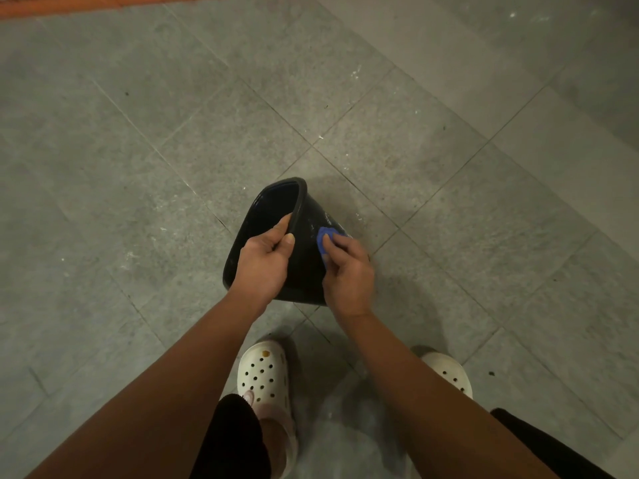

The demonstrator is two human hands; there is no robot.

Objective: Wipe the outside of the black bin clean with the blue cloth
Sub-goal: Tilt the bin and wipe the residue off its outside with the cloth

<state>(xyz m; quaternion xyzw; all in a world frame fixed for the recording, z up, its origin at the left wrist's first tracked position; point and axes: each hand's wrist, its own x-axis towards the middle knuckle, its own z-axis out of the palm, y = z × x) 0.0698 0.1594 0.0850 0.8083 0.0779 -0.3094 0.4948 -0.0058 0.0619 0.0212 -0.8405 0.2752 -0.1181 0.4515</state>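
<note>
Head view: my left hand point(264, 262) grips the tilted bin point(312, 221) by its rim; my right hand point(347, 274) presses the bunched cloth point(324, 240) against its outer wall.

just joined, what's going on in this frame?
A person is cleaning a black bin above a grey tiled floor. The left hand grips the rim and holds the bin tilted. The right hand presses a blue cloth against the outer wall. Pale marks beyond the cloth suggest the wiping isn't finished.
</note>
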